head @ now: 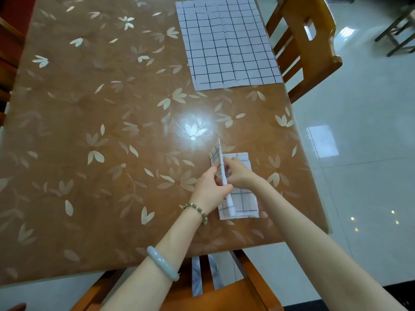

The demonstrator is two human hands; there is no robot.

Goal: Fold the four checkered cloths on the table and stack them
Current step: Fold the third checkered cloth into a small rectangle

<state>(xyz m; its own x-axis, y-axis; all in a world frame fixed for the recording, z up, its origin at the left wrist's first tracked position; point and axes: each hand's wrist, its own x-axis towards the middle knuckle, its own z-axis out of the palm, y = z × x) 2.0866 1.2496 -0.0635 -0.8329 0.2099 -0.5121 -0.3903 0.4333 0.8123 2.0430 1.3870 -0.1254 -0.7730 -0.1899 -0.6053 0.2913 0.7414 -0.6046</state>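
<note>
A small checkered cloth, white with dark grid lines, lies partly folded near the table's front right. One flap of it stands up on edge in a thin white strip. My left hand pinches that flap from the left, and my right hand pinches it from the right, above the flat part. Flat and unfolded, a larger spread of checkered cloth lies at the far right of the table; how many layers it holds cannot be seen.
The brown table has a glossy cover with pale flower prints. One wooden chair stands at the right side near the flat cloth. Another chair is below the front edge. Shiny floor tiles lie to the right.
</note>
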